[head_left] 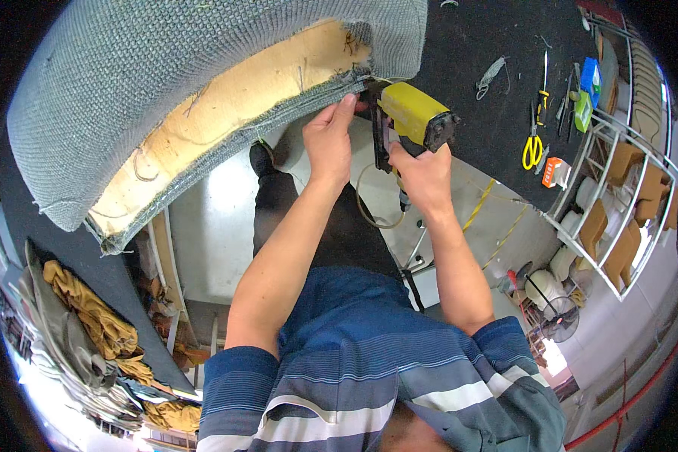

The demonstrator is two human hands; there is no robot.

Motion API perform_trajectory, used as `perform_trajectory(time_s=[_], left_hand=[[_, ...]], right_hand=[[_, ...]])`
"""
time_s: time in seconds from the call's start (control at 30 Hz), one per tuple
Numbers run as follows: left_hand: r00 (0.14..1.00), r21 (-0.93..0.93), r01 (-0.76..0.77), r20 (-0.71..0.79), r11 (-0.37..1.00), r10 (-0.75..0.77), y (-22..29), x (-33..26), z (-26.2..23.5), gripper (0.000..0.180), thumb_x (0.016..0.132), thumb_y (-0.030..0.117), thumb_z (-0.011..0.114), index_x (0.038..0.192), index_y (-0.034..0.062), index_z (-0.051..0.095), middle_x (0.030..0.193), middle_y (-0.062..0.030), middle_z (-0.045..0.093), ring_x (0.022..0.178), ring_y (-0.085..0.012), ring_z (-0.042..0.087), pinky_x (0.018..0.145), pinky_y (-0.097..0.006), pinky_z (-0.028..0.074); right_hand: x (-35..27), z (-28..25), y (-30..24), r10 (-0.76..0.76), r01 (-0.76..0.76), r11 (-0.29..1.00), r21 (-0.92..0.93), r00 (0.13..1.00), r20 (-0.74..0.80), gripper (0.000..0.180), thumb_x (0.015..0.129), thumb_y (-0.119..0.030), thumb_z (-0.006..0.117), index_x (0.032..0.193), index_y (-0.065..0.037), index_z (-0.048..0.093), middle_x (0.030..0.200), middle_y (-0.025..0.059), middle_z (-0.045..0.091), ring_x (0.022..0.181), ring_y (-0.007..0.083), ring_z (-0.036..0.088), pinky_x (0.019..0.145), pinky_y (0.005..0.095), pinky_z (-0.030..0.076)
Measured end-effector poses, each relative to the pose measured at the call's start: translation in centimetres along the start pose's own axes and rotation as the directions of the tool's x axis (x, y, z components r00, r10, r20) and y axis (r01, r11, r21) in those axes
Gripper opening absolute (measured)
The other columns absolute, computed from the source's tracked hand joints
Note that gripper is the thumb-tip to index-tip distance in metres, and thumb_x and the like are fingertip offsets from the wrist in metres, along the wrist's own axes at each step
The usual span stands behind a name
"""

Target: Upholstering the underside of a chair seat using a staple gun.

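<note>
Nearest the lens, the person's blue-and-grey striped shirt [369, 377] fills the lower frame, both bare forearms rising from it toward the table [474, 45], whose top is covered in black. The right hand [423, 175] has its grip wrapped fully around the handle of a yellow pneumatic staple gun [413, 114]; the gun's black nose is set against the lower edge of the upholstered seat piece [151, 83]. A thin hose [369, 211] loops down from below the gun. The left hand [328, 138] has a narrow grip — fingertips pinching the grey woven fabric [279, 120] just beside the gun's nose, holding it over the edge of the pale wooden frame [226, 113]. The seat piece lies on its side across the upper left, its bare wood underside facing the viewer, loose threads hanging from the fabric edge.

Well apart on the right of the table lie yellow-handled scissors [532, 147], a small orange box [556, 172] and a few hand tools. A white wire rack [618, 203] stands beyond the table's right edge — brown pieces rest on its shelves. Mustard-coloured cloth [90, 309] is heaped at lower left.
</note>
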State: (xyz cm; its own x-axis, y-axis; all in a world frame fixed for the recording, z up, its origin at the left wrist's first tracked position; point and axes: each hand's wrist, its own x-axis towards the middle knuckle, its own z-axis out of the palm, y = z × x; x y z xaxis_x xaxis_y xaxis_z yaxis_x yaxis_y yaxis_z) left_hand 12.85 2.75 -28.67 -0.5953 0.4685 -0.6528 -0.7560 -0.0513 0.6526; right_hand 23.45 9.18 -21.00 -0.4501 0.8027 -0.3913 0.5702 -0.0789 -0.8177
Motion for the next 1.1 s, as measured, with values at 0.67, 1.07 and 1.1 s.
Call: perform_trajectory(time_s=[0.67, 1.07, 1.1], left_hand=[[0.992, 0.124, 0.121, -0.062, 0.985, -0.114, 0.5, -0.1, -0.7, 0.03, 0.096, 0.025, 0.071, 0.1, -0.0038, 0.076, 0.09, 0.001, 0.07, 0.079, -0.0054, 0.054, 0.073, -0.022, 0.044], [0.999, 0.113, -0.011, -0.044, 0.994, 0.017, 0.6, 0.0, -1.7, 0.027, 0.096, 0.024, 0.071, 0.098, -0.0032, 0.076, 0.09, 0.0013, 0.07, 0.081, -0.0063, 0.056, 0.076, -0.022, 0.044], [0.999, 0.112, -0.011, -0.044, 0.994, 0.016, 0.7, -0.1, -1.6, 0.027, 0.096, 0.024, 0.071, 0.098, -0.0032, 0.076, 0.09, 0.0013, 0.07, 0.081, -0.0063, 0.056, 0.076, -0.022, 0.044]], right_hand=[[-0.3, 1.3, 0.0, -0.003, 0.004, 0.964, -0.266, 1.0, 0.003, 0.038, 0.085, 0.006, 0.063, 0.123, 0.003, 0.062, 0.111, 0.0076, 0.07, 0.102, 0.0167, 0.065, 0.089, 0.0307, 0.05], [-0.9, 1.3, -1.5, 0.062, -0.059, 0.998, -0.037, 0.994, 0.093, 0.041, 0.084, 0.007, 0.061, 0.125, 0.003, 0.062, 0.115, 0.0072, 0.069, 0.104, 0.0143, 0.064, 0.089, 0.0289, 0.05], [-0.9, 1.4, -1.5, 0.035, -0.031, 0.998, -0.055, 0.996, 0.083, 0.041, 0.084, 0.007, 0.061, 0.125, 0.003, 0.062, 0.114, 0.0066, 0.069, 0.103, 0.014, 0.064, 0.089, 0.0287, 0.05]])
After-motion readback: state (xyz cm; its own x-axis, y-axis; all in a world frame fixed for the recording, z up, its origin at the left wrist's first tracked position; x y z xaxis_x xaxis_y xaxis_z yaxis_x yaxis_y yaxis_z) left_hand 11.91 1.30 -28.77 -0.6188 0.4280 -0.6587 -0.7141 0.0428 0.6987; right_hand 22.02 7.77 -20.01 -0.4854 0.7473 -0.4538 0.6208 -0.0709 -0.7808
